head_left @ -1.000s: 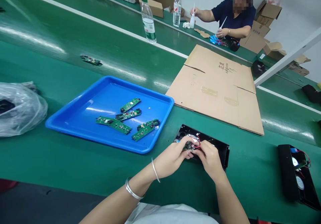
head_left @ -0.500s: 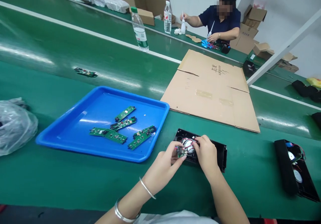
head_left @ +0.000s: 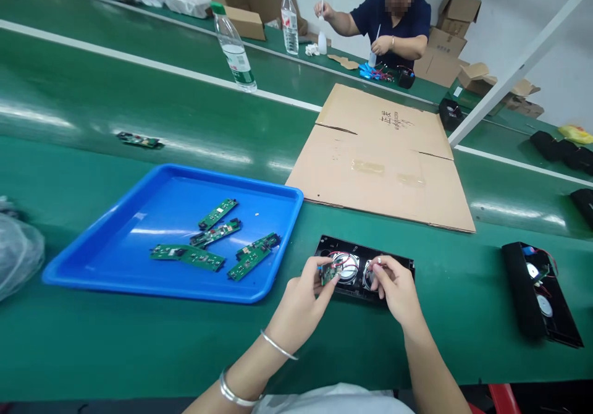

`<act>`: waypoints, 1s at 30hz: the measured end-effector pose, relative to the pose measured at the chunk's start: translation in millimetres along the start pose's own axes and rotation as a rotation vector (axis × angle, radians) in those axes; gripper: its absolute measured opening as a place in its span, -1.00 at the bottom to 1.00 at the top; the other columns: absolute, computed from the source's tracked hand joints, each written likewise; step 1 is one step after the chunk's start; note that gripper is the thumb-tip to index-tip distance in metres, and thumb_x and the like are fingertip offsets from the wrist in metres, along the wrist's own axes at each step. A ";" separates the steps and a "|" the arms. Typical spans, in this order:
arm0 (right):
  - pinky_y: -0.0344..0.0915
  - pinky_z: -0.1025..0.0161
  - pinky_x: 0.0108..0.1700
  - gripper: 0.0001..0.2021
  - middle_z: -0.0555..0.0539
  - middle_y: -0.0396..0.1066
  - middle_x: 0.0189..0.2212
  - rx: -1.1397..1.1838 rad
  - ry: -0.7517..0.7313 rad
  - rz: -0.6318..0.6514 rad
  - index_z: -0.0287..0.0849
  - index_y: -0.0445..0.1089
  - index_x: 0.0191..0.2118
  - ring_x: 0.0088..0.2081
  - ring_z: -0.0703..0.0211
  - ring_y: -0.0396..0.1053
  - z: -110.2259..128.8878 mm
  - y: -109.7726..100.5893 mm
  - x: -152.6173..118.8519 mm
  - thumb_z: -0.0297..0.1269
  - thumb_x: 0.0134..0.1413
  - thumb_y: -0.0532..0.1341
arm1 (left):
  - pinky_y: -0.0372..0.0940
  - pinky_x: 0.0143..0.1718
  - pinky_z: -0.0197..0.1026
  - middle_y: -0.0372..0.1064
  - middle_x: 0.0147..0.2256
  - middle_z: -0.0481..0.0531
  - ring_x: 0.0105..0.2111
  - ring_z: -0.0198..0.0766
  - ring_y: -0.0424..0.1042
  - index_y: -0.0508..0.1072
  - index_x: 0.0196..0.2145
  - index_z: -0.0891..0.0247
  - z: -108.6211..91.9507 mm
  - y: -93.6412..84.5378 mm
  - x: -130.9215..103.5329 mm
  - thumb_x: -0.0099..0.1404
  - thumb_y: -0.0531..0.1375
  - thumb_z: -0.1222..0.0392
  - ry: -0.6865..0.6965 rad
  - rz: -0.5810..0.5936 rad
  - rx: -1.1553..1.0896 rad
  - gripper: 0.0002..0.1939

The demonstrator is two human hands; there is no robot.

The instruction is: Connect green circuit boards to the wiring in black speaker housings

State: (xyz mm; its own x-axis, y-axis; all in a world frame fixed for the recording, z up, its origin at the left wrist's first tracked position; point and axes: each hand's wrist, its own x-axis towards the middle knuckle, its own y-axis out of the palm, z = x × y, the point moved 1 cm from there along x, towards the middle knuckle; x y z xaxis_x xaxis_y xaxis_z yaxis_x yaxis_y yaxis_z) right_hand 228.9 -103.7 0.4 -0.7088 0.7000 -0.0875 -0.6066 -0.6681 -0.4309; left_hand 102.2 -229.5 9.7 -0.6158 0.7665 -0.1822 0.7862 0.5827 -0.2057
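Observation:
My left hand (head_left: 308, 293) pinches a small green circuit board (head_left: 330, 272) over the left part of a black speaker housing (head_left: 365, 250). Inside the housing are two round silver speakers, the left one (head_left: 348, 268) in plain sight and the other partly behind my right hand (head_left: 393, 284). The fingers of my right hand are closed together over that second speaker; what they hold, if anything, is too small to make out. Thin red wires run by the board. Several green boards (head_left: 188, 256) lie in a blue tray (head_left: 162, 283) to the left.
Behind the housing lies a flat cardboard sheet (head_left: 389, 185). Another black housing (head_left: 523, 296) with speakers stands at the right. A plastic bag (head_left: 18, 256) is at the left edge. Bottles (head_left: 237, 62) and a person (head_left: 393, 25) are across the table; one board (head_left: 139, 140) lies beyond the tray.
My right hand has moved right, away from the left speaker, and uncovered more of it. My left hand still has the board, now tilted differently. The camera view has shifted slightly.

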 end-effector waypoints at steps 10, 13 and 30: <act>0.22 0.31 -0.46 -0.66 -0.10 0.33 -0.42 -0.641 -0.333 0.070 -0.16 0.36 -0.30 -0.43 0.20 0.31 9.0 14.3 -9.4 -0.31 0.27 -0.14 | 0.38 -0.25 -0.12 0.49 -0.22 0.09 -0.25 -0.10 0.50 0.24 -0.07 0.19 1.9 14.4 5.9 0.25 -0.02 0.22 0.155 0.107 0.205 -0.72; 0.15 0.32 -0.52 -0.63 -0.08 0.30 -0.46 -0.752 -0.355 0.076 -0.17 0.35 -0.36 -0.47 0.21 0.28 8.2 15.6 -7.4 -0.28 0.28 -0.16 | 0.38 -0.26 -0.14 0.49 -0.25 0.06 -0.27 -0.12 0.50 0.24 -0.08 0.18 1.5 13.0 6.2 0.24 -0.01 0.22 0.137 0.121 0.199 -0.73; 0.19 0.31 -0.38 -0.74 -0.09 0.39 -0.39 -0.685 -0.244 0.142 -0.20 0.33 -0.35 -0.37 0.17 0.34 15.6 22.4 -8.5 -0.41 0.21 -0.08 | 0.39 -0.29 -0.19 0.50 -0.27 0.03 -0.31 -0.20 0.50 0.25 -0.09 0.20 8.4 17.4 4.4 0.25 -0.02 0.28 0.240 0.077 0.175 -0.74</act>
State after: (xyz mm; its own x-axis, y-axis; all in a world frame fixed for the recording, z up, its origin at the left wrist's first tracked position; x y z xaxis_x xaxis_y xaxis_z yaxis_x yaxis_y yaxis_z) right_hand 215.7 -128.5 5.5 -0.8721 0.4891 -0.0161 -0.1992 -0.3849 -0.9012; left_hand 112.8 -218.2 -2.7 -0.5086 0.8607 0.0245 0.7963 0.4810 -0.3667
